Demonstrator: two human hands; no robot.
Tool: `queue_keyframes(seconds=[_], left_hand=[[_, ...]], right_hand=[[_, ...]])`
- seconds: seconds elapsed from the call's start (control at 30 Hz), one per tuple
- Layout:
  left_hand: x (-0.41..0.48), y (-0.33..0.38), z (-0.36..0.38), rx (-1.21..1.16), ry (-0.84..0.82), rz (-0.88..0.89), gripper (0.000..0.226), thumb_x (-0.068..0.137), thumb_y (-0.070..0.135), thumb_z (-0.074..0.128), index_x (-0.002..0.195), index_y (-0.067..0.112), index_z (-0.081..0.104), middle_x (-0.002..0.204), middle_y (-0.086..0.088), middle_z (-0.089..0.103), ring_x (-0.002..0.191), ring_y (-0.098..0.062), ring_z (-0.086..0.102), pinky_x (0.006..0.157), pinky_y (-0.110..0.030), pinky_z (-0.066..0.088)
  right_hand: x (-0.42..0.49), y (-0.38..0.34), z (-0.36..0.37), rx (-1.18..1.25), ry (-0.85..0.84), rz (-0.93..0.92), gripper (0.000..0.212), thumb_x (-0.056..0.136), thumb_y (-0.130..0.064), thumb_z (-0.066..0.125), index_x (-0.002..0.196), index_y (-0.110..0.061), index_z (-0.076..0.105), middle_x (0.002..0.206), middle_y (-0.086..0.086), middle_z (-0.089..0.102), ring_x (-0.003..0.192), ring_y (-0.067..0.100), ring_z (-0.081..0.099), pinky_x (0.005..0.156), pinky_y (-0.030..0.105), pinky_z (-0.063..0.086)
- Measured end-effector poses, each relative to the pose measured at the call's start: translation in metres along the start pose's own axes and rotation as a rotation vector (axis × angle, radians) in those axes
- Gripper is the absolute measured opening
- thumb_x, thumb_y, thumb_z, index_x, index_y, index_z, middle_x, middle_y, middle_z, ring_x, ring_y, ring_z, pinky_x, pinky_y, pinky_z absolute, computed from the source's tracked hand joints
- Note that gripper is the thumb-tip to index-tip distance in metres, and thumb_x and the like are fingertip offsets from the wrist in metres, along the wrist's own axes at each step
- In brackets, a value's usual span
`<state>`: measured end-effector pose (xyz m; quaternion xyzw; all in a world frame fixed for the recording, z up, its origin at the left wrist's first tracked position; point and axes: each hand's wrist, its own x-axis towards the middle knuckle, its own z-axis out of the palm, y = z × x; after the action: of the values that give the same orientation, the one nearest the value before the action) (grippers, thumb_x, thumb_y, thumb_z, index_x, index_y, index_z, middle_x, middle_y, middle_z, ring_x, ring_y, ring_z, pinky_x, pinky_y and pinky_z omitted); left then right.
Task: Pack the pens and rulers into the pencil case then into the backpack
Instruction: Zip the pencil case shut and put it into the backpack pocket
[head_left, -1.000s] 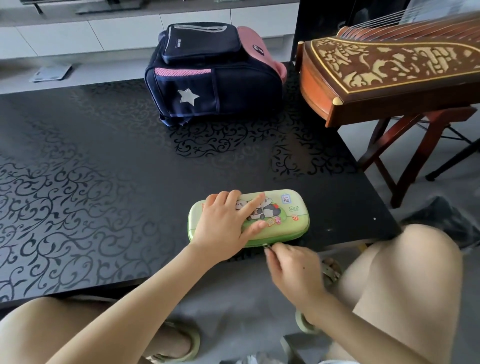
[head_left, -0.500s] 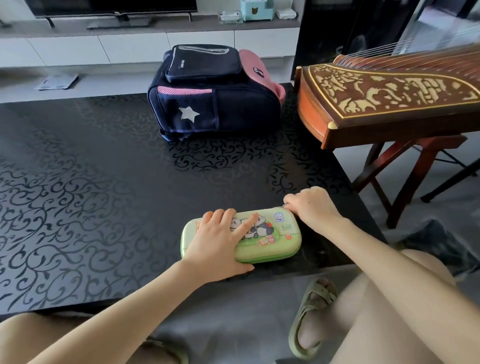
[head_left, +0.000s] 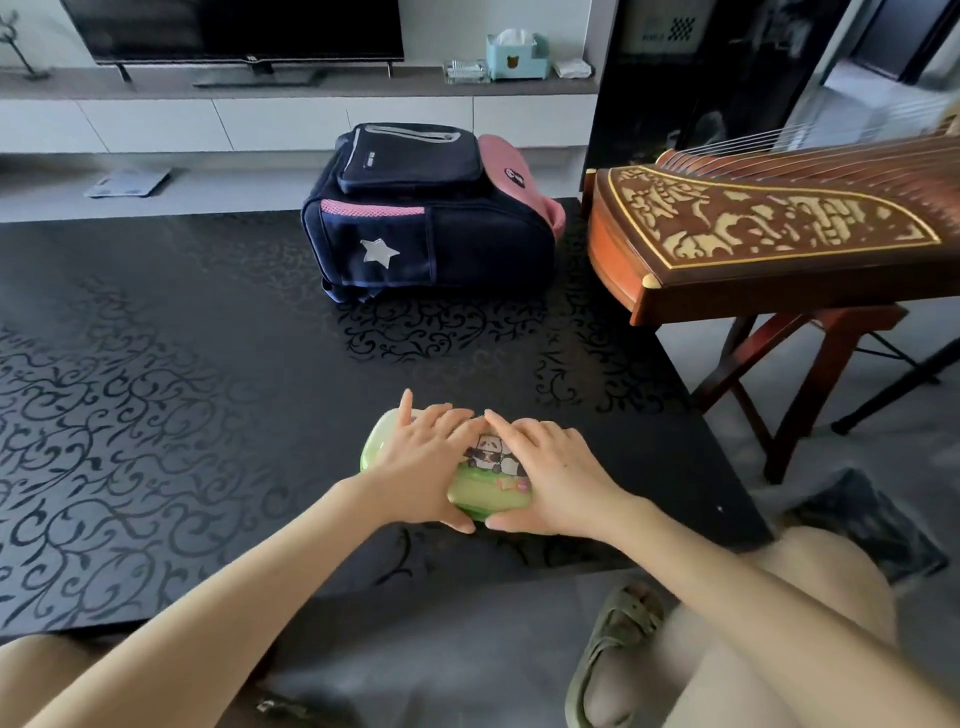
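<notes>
A green pencil case (head_left: 491, 496) with a panda picture lies closed near the front edge of the black patterned table (head_left: 208, 364). My left hand (head_left: 421, 462) covers its left half and my right hand (head_left: 550, 473) its right half. On both, the fingers lie over the lid and the thumbs hook the near side, so the case is held between them. The navy and pink backpack (head_left: 431, 218) with a silver star stands at the table's far side, zipped shut, about an arm's length beyond the case. No pens or rulers are in sight.
A brown carved zither (head_left: 779, 228) on a red wooden stand (head_left: 810, 374) juts over the table's right side, close to the backpack. A TV cabinet (head_left: 260, 119) runs along the back wall. My knees and a sandal (head_left: 613, 644) are below the table's front edge.
My right hand left the case's zip at the far right corner and came down onto the lid beside my left hand. The case now lies slightly turned.
</notes>
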<state>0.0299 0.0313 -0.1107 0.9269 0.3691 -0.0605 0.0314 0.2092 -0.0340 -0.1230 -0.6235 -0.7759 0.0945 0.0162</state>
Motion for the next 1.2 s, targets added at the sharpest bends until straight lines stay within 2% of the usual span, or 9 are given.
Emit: queue_keyframes(seconds=[0.13, 0.3, 0.4, 0.63, 0.77, 0.87, 1.03, 1.13, 1.2], left_hand=[[0.004, -0.015, -0.015, -0.057, 0.07, -0.084, 0.102, 0.072, 0.058, 0.065, 0.147, 0.031, 0.002, 0.155, -0.003, 0.018, 0.144, -0.026, 0.007, 0.114, -0.058, -0.004], [0.017, -0.039, -0.033, -0.057, 0.26, -0.192, 0.078, 0.085, 0.051, 0.054, 0.147, 0.027, 0.013, 0.151, -0.008, 0.028, 0.143, -0.028, 0.015, 0.116, -0.055, 0.003], [0.034, -0.051, -0.048, -0.077, 0.375, -0.229, 0.071, 0.087, 0.044, 0.056, 0.146, 0.024, 0.023, 0.149, -0.011, 0.032, 0.14, -0.032, 0.021, 0.115, -0.056, 0.006], [0.077, -0.095, -0.081, -0.106, 0.447, -0.319, 0.065, 0.088, 0.04, 0.055, 0.144, 0.024, 0.026, 0.15, -0.008, 0.031, 0.14, -0.029, 0.023, 0.115, -0.053, 0.012], [0.095, -0.121, -0.087, -0.154, 0.451, -0.33, 0.065, 0.089, 0.04, 0.054, 0.145, 0.025, 0.025, 0.151, -0.007, 0.029, 0.14, -0.027, 0.022, 0.116, -0.047, 0.015], [0.101, -0.138, -0.087, -0.235, 0.488, -0.313, 0.062, 0.088, 0.036, 0.056, 0.143, 0.023, 0.03, 0.147, -0.006, 0.036, 0.135, -0.027, 0.032, 0.111, -0.041, 0.028], [0.096, -0.151, -0.075, -0.577, 0.531, -0.335, 0.055, 0.088, 0.031, 0.059, 0.139, 0.024, 0.037, 0.143, 0.003, 0.041, 0.121, -0.02, 0.047, 0.093, -0.027, 0.042], [0.09, -0.148, -0.067, -0.674, 0.587, -0.418, 0.048, 0.089, 0.03, 0.058, 0.133, 0.021, 0.043, 0.128, 0.003, 0.051, 0.117, -0.015, 0.05, 0.087, -0.022, 0.039], [0.084, -0.145, -0.064, -0.732, 0.626, -0.475, 0.045, 0.089, 0.032, 0.057, 0.131, 0.019, 0.045, 0.121, 0.001, 0.056, 0.112, -0.014, 0.053, 0.084, -0.023, 0.041]], right_hand=[[-0.01, 0.02, 0.004, -0.021, 0.171, 0.199, 0.096, 0.063, -0.071, 0.052, 0.142, -0.03, 0.017, 0.122, 0.003, 0.048, 0.11, 0.028, 0.049, 0.087, 0.042, 0.04], [-0.016, 0.056, -0.026, -0.201, 0.016, 0.624, 0.089, 0.075, -0.07, 0.051, 0.143, -0.023, 0.018, 0.128, 0.013, 0.046, 0.113, 0.034, 0.049, 0.095, 0.047, 0.039], [0.014, 0.057, -0.05, -0.247, 0.166, 0.57, 0.068, 0.087, -0.052, 0.05, 0.14, -0.015, 0.028, 0.128, 0.011, 0.049, 0.114, 0.031, 0.051, 0.097, 0.046, 0.04], [0.156, 0.077, -0.092, 0.059, 0.354, 0.488, 0.045, 0.094, -0.025, 0.051, 0.13, -0.004, 0.037, 0.125, 0.017, 0.051, 0.108, 0.033, 0.055, 0.082, 0.038, 0.047], [0.223, 0.111, -0.107, 0.232, 0.335, 0.619, 0.063, 0.089, -0.017, 0.056, 0.142, -0.01, 0.023, 0.132, 0.019, 0.047, 0.115, 0.036, 0.053, 0.087, 0.039, 0.045], [0.252, 0.134, -0.11, 0.351, 0.286, 0.571, 0.076, 0.082, -0.016, 0.062, 0.143, -0.023, 0.018, 0.136, 0.013, 0.044, 0.103, 0.034, 0.058, 0.08, 0.036, 0.046], [0.269, 0.126, -0.103, 0.069, 0.289, 0.496, 0.048, 0.079, -0.027, 0.069, 0.113, -0.005, 0.045, 0.147, 0.008, 0.033, 0.095, 0.035, 0.062, 0.073, 0.038, 0.05], [0.252, 0.081, -0.096, -0.046, 0.377, 0.331, 0.029, 0.077, -0.026, 0.069, 0.086, -0.012, 0.045, 0.114, 0.012, 0.061, 0.111, 0.033, 0.056, 0.095, 0.044, 0.043], [0.24, 0.039, -0.091, -0.091, 0.405, 0.244, 0.024, 0.077, -0.029, 0.064, 0.081, -0.019, 0.043, 0.086, 0.004, 0.065, 0.099, 0.028, 0.061, 0.106, 0.049, 0.031]])
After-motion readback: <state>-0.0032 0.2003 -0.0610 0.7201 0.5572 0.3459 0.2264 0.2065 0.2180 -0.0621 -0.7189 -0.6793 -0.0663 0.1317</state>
